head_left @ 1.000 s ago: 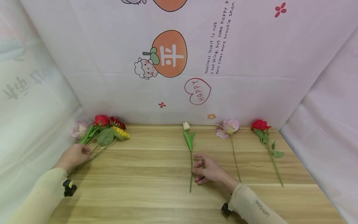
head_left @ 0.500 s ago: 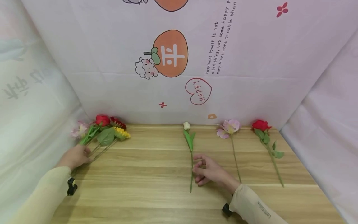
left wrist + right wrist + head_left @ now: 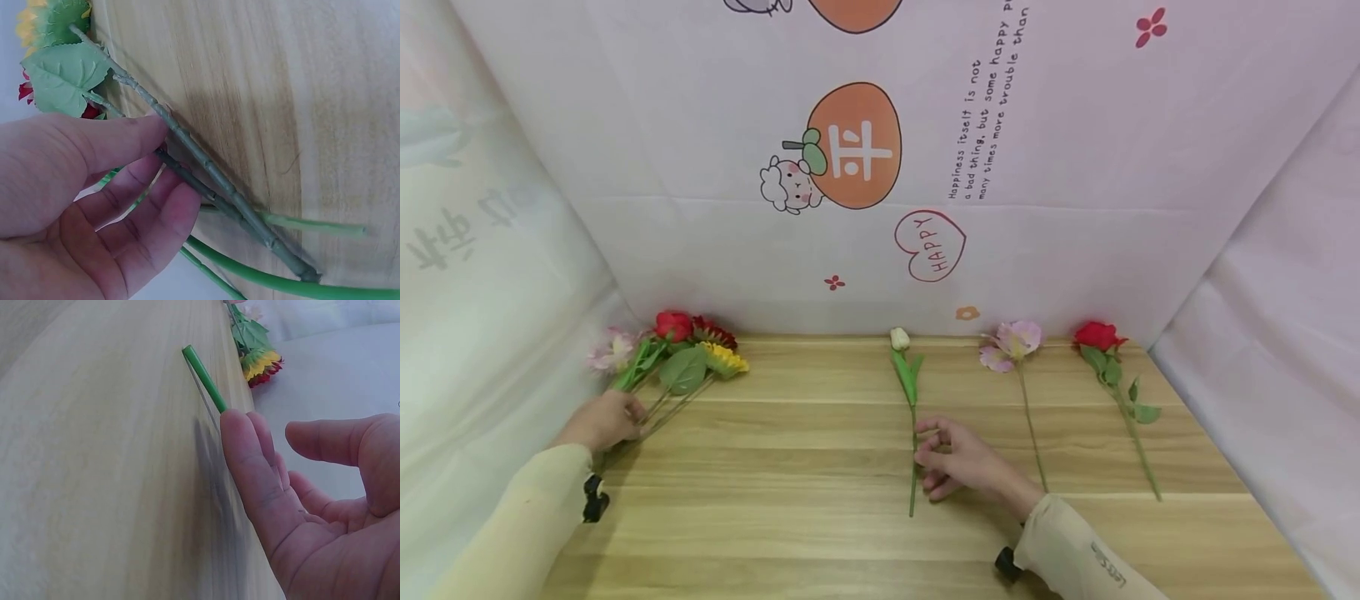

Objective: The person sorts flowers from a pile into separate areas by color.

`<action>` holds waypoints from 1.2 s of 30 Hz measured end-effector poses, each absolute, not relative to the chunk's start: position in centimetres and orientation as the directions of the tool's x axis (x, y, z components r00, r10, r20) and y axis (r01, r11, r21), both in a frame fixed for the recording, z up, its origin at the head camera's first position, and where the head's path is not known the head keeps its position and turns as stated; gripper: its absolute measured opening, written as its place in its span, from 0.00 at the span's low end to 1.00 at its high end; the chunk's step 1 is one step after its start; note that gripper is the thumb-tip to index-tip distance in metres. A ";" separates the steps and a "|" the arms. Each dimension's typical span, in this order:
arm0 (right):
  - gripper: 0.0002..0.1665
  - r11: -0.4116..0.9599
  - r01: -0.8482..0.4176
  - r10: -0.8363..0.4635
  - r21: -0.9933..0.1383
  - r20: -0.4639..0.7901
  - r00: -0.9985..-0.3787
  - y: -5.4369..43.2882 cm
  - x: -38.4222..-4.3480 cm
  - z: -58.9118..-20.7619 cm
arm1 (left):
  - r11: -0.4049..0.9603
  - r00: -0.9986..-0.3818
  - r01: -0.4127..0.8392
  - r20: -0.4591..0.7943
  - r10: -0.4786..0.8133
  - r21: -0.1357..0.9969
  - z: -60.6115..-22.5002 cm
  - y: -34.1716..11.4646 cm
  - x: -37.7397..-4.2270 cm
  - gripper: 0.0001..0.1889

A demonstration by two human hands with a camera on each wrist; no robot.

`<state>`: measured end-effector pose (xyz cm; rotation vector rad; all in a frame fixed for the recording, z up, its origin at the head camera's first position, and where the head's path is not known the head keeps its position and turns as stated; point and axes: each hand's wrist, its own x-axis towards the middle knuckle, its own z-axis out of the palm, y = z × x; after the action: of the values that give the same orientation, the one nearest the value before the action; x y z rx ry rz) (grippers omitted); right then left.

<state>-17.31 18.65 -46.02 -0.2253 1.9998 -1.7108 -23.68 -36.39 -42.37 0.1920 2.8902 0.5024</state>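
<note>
My left hand (image 3: 598, 423) is at the left over a bunch of artificial flowers: pink, red, dark red and a yellow sunflower (image 3: 726, 358). Thumb and fingers pinch around the dark stems (image 3: 203, 187) in the left wrist view; the exact contact is partly hidden. Near the middle of the table lies a white tulip (image 3: 908, 383) with its bloom toward the back wall. My right hand (image 3: 962, 460) is just right of the tulip's stem (image 3: 205, 378), fingers loosely bent and thumb apart from them. Whether a fingertip touches that stem cannot be told.
Further right lie a pale pink flower (image 3: 1017, 342) and a red rose (image 3: 1100, 337) with leaves, each apart. The wooden tabletop (image 3: 790, 500) meets a printed cloth wall (image 3: 1037, 258) behind, and pale cloth hangs on both sides.
My left hand has shifted slightly, with its forearm a little to the right. The right hand and the flowers have hardly moved.
</note>
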 end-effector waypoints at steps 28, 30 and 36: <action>0.29 0.217 0.173 -0.455 -0.961 -0.257 -0.853 17.9 -17.4 -46.0 | 0.850 -0.973 -0.024 -0.206 0.101 0.527 -43.7 -37.2 -23.2 0.08; 0.28 0.218 0.172 -0.456 -0.961 -0.256 -0.852 17.9 -17.3 -46.0 | 0.856 -0.974 -0.014 -0.200 0.105 0.517 -43.6 -37.1 -23.1 0.09; 0.28 0.216 0.166 -0.467 -0.962 -0.251 -0.848 18.0 -17.2 -45.9 | 0.891 -0.982 0.023 -0.158 0.106 0.454 -43.0 -36.8 -22.9 0.10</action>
<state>-17.17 18.04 -45.93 -0.2770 1.9989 -1.6772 -22.86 -36.77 -42.97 0.0995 2.8794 0.6875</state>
